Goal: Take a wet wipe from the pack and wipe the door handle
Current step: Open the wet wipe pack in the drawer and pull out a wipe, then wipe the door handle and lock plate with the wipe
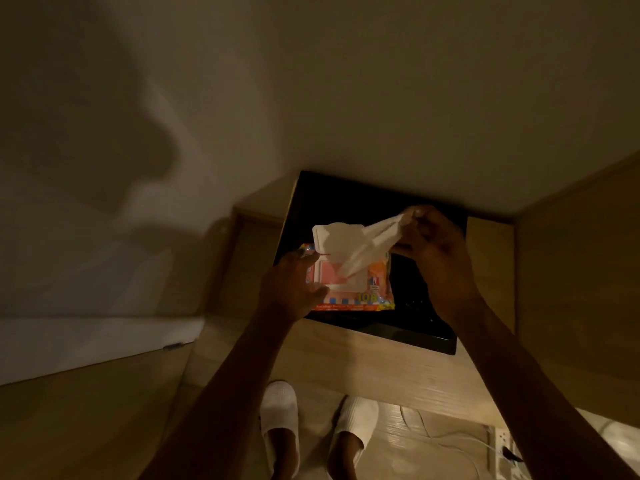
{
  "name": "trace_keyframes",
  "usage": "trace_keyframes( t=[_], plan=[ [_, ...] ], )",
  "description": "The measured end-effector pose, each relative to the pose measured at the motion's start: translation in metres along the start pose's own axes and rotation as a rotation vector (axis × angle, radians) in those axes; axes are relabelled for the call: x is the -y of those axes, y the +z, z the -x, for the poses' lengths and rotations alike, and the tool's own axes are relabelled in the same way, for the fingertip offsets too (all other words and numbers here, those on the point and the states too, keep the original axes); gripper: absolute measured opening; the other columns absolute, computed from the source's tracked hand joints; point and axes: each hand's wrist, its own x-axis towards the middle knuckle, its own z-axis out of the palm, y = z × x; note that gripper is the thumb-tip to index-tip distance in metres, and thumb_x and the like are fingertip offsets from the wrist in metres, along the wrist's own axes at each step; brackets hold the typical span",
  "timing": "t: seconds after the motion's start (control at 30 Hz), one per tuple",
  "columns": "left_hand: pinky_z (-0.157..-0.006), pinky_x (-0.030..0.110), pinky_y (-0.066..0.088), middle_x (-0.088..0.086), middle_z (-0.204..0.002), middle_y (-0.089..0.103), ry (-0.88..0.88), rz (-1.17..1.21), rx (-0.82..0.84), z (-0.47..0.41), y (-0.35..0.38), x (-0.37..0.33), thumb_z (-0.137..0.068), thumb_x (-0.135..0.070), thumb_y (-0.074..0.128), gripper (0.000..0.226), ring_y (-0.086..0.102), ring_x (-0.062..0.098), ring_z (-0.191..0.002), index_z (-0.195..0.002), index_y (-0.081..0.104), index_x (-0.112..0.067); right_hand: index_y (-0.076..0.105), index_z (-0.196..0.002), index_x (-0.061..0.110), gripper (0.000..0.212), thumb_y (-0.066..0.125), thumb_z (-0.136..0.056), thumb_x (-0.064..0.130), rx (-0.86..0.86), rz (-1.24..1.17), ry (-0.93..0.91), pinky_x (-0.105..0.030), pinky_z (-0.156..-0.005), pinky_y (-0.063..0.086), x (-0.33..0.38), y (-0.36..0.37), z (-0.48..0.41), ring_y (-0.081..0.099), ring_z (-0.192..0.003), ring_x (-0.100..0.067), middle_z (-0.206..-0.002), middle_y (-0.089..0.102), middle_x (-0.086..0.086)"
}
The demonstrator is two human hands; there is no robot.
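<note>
step: pulling a wipe out of the pack, judged mid-draw, door handle not yet wiped
pack (pixel 349 289): pink/orange, lies flat on a dark tray (pixel 433 336) on a wood surface, white flip lid (pixel 337 233) stands open on its far side
wet wipe (pixel 367 247): stretched from the pack opening up and right to the right hand; lower end sits in the opening, looks not yet free, hard to be sure
wipe axis: diagonal, near-left at the opening to far-right at the pinch
right hand (pixel 429 244): fingertips pinched closed on the wipe's upper end, above and right of the pack
left hand (pixel 294 289): pressed on the pack's left edge, fingers loosely spread over it, pinning it down rather than gripping
key relation: pack opening lies down-left of the right fingertips, so the pull runs up-right along the wipe; right hand owns the wipe, left hand is nearer the pack
next, judged: draw further up-right until the tail clears, left hand holding the pack flat
risk: a second wipe may trail out, or the pack lift if the left hand eases
door handle: not in view
other: white slippers (pixel 280 420) on the floor near, wall far, dim light
</note>
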Motion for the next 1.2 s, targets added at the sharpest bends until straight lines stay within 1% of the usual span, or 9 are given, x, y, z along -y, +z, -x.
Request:
trace_keyframes(
  t=[0.17, 0.23, 0.37, 0.47, 0.6, 0.77, 0.93, 1.07, 1.2],
  plan=[
    [-0.099, 0.039, 0.047, 0.003, -0.147, 0.044, -0.002, -0.001, 0.066, 0.003, -0.006, -0.001, -0.082, -0.037, 0.069, 0.068, 0.046, 0.024, -0.131, -0.143, 0.041, -0.023, 0.060, -0.094, 0.013, 0.009, 0.052, -0.099, 0.015, -0.008, 0.098, -0.050, -0.029, -0.062, 0.054, 0.045, -0.003, -0.005, 0.062, -0.077, -0.018, -0.086, 0.066, -0.004],
    [-0.096, 0.040, 0.049, 0.005, -0.139, 0.053, -0.046, 0.042, 0.099, 0.009, -0.021, -0.007, -0.084, -0.036, 0.067, 0.061, 0.053, 0.025, -0.123, -0.140, 0.047, -0.021, 0.062, -0.092, 0.015, 0.011, 0.052, -0.099, 0.016, -0.001, 0.174, -0.053, -0.033, -0.061, 0.051, 0.064, -0.003, -0.002, 0.058, -0.071, -0.020, -0.081, 0.064, -0.006],
    [-0.088, 0.039, 0.054, 0.013, -0.119, 0.067, -0.106, 0.416, 0.138, 0.029, -0.084, -0.039, -0.083, -0.027, 0.068, 0.043, 0.064, 0.028, -0.110, -0.122, 0.064, -0.010, 0.061, -0.082, 0.017, 0.022, 0.050, -0.098, 0.007, 0.055, 0.194, -0.033, -0.037, -0.063, 0.049, 0.123, 0.001, 0.017, 0.056, -0.075, -0.024, -0.081, 0.061, -0.002],
    [-0.080, 0.020, 0.056, 0.010, -0.111, 0.068, -0.119, 0.687, 0.129, 0.050, -0.149, -0.082, -0.083, -0.015, 0.073, 0.044, 0.065, 0.020, -0.107, -0.125, 0.061, -0.011, 0.062, -0.087, 0.011, 0.017, 0.051, -0.099, 0.009, 0.131, 0.210, 0.013, -0.039, -0.067, 0.052, 0.170, 0.007, 0.037, 0.059, -0.077, -0.024, -0.084, 0.062, -0.007],
    [-0.087, 0.022, 0.054, -0.004, -0.112, 0.071, -0.014, 0.856, 0.127, 0.100, -0.243, -0.152, -0.081, -0.018, 0.075, 0.045, 0.065, 0.007, -0.106, -0.125, 0.062, -0.019, 0.062, -0.096, 0.002, 0.013, 0.051, -0.098, 0.009, 0.174, 0.129, 0.052, -0.039, -0.071, 0.056, 0.252, 0.016, 0.078, 0.064, -0.080, -0.024, -0.089, 0.064, -0.012],
    [-0.069, 0.015, 0.054, 0.008, -0.096, 0.076, -0.002, 0.913, -0.063, 0.148, -0.301, -0.199, -0.077, -0.021, 0.079, 0.028, 0.071, 0.008, -0.084, -0.098, 0.074, -0.004, 0.065, -0.094, 0.009, 0.013, 0.053, -0.098, 0.013, 0.178, 0.105, 0.072, -0.033, -0.069, 0.058, 0.309, 0.025, 0.119, 0.068, -0.077, -0.023, -0.089, 0.069, -0.010],
    [-0.069, 0.017, 0.053, 0.000, -0.087, 0.077, -0.036, 0.927, -0.228, 0.181, -0.343, -0.213, -0.081, -0.019, 0.074, 0.010, 0.072, 0.009, -0.080, -0.090, 0.076, -0.014, 0.066, -0.107, 0.011, 0.022, 0.048, -0.101, 0.022, 0.268, 0.104, 0.075, -0.023, -0.063, 0.056, 0.333, 0.029, 0.142, 0.068, -0.086, -0.019, -0.098, 0.071, -0.005],
    [-0.067, 0.014, 0.053, -0.013, -0.072, 0.074, -0.061, 0.904, -0.384, 0.215, -0.365, -0.215, -0.083, -0.014, 0.073, 0.010, 0.070, 0.001, -0.072, -0.079, 0.071, -0.023, 0.063, -0.119, 0.020, 0.027, 0.049, -0.099, 0.033, 0.478, 0.127, 0.099, -0.027, -0.079, 0.057, 0.341, 0.039, 0.153, 0.069, -0.099, -0.020, -0.112, 0.070, -0.002],
    [-0.064, 0.011, 0.053, -0.002, -0.089, 0.074, -0.131, 0.853, -0.537, 0.260, -0.376, -0.210, -0.083, -0.014, 0.073, 0.017, 0.069, 0.004, -0.076, -0.099, 0.072, -0.009, 0.064, -0.117, 0.026, 0.046, 0.071, -0.077, 0.050, 0.711, 0.191, 0.072, -0.034, -0.096, 0.051, 0.338, 0.056, 0.168, 0.067, -0.104, -0.021, -0.111, 0.072, -0.003]
  ],
)
